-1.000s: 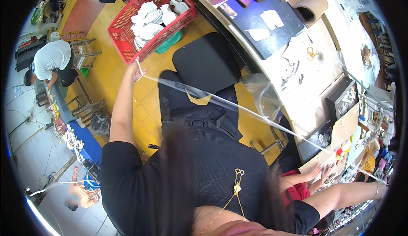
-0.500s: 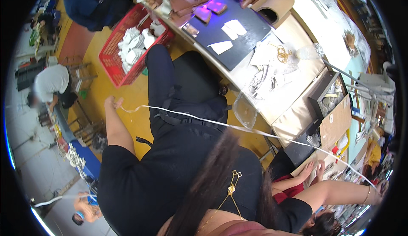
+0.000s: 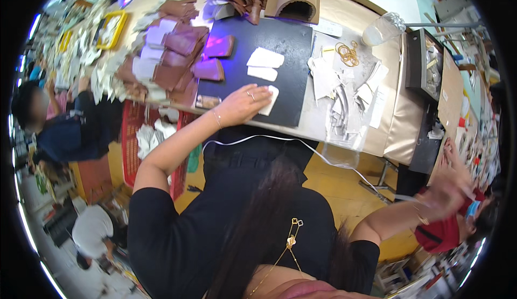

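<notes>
My left hand [image 3: 245,106] lies flat on the black cutting mat [image 3: 293,46], fingers stretched out, their tips on a white cut piece [image 3: 271,102]. Beyond it on the mat are more white pieces [image 3: 264,59] and two brown pieces [image 3: 214,69] under purple light. Out at the right, my right hand [image 3: 447,191] is raised and blurred by motion. A thin white strip [image 3: 258,136] droops across my lap and runs up to that hand, which appears closed on it; its fingers are smeared.
Stacks of brown and white pieces [image 3: 169,51] cover the table left of the mat. White scraps [image 3: 339,102], rubber bands [image 3: 347,54] and a clear plastic bottle [image 3: 385,28] sit to the right. A red crate [image 3: 129,143] stands at my left. A co-worker in red [image 3: 436,237] is close behind my right hand.
My view has turned toward the table. My left hand has let go of the white strip and come onto the mat; the stretched strip now hangs slack. My right hand has come in closer.
</notes>
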Motion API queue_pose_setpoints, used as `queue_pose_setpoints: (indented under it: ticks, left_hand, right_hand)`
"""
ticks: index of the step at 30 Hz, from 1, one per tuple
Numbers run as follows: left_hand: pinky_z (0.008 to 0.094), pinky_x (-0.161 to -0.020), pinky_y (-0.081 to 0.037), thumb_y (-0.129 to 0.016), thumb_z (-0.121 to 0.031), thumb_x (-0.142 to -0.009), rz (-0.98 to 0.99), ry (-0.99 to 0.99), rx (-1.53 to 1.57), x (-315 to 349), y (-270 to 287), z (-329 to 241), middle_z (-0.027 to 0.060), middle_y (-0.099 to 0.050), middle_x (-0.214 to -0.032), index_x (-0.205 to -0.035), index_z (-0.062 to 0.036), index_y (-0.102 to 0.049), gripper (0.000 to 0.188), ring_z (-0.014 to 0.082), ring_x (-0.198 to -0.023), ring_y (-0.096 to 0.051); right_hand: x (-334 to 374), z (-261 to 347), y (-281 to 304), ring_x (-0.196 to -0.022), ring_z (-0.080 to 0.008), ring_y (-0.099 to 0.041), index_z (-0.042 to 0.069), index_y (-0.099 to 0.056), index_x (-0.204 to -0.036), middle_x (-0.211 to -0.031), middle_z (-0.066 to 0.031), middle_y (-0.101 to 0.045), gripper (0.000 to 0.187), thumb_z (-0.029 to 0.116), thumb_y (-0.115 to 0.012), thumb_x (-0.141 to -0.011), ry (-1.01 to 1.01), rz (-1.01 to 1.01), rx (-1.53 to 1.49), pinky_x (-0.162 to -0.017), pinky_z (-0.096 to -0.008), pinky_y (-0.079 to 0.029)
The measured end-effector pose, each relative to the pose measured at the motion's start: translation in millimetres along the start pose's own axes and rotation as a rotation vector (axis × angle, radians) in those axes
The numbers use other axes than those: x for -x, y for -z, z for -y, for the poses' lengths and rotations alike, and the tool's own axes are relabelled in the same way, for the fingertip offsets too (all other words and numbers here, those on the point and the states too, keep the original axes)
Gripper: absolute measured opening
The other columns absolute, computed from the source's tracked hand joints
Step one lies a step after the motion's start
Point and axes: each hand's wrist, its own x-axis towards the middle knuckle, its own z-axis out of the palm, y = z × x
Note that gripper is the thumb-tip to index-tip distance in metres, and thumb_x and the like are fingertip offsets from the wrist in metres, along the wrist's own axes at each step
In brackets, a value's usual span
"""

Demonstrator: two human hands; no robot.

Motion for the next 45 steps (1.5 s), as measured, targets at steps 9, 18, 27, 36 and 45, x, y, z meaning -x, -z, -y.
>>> queue_pose_setpoints:
  ticks: [9, 18, 27, 36, 45]
  left_hand:
    - [0.0419, -0.096, -0.048, -0.072, -0.015, -0.086, -0.249, -0.033, 0.09, 11.5, -38.9, 7.0, 0.0117, -0.063, -0.127, -0.116, -0.0019, -0.066, 0.033, 0.0276, -0.121, -0.058]
    - [0.0425, -0.098, -0.045, -0.073, -0.016, -0.086, -0.28, 0.055, 0.098, 11.5, -37.9, 2.5, 0.0109, -0.062, -0.126, -0.121, -0.0027, -0.065, 0.037, 0.0263, -0.12, -0.057]
    - [0.043, -0.099, -0.041, -0.07, -0.023, -0.089, -0.242, 0.085, 0.068, 11.9, -37.6, 3.2, 0.0073, -0.06, -0.129, -0.12, -0.0044, -0.066, 0.036, 0.0235, -0.122, -0.054]
    - [0.0433, -0.1, -0.04, -0.072, -0.023, -0.088, -0.22, 0.096, 0.072, 12.6, -39.6, 4.3, 0.0063, -0.06, -0.131, -0.12, -0.0057, -0.067, 0.036, 0.0234, -0.123, -0.054]
    - [0.0436, -0.099, -0.04, -0.072, -0.022, -0.087, -0.19, 0.097, 0.079, 11.1, -35.9, 3.9, 0.0092, -0.058, -0.136, -0.119, -0.0055, -0.066, 0.036, 0.0244, -0.122, -0.054]
  right_hand:
    - [-67.0, -268.6, -213.8, -0.058, -0.0038, -0.051, -0.001, -0.072, -0.097, -0.078, -0.002, -0.067, 0.018, 0.016, -0.072, -0.093, -0.463, 0.268, 0.359, -0.053, -0.0209, -0.04]
    - [-98.1, -282.9, -218.0, -0.068, -0.0318, -0.067, -0.002, -0.073, -0.093, -0.074, -0.0168, -0.069, 0.025, 0.023, -0.071, -0.09, -0.292, 0.548, 0.721, -0.067, -0.0368, -0.051]
    - [-117.3, -274.4, -219.0, -0.082, -0.0397, -0.069, -0.001, -0.075, -0.093, -0.085, -0.023, -0.071, 0.026, 0.024, -0.075, -0.086, -0.271, 0.647, 0.871, -0.072, -0.0435, -0.053]
    - [-124.1, -272.5, -215.2, -0.07, -0.0306, -0.069, -0.001, -0.074, -0.09, -0.075, -0.0179, -0.07, 0.027, 0.026, -0.074, -0.088, -0.327, 0.696, 0.878, -0.067, -0.0382, -0.052]
    - [-122.7, -268.7, -219.3, -0.076, -0.0367, -0.069, -0.001, -0.075, -0.093, -0.08, -0.0208, -0.071, 0.028, 0.026, -0.075, -0.084, -0.243, 0.678, 0.951, -0.072, -0.0419, -0.053]
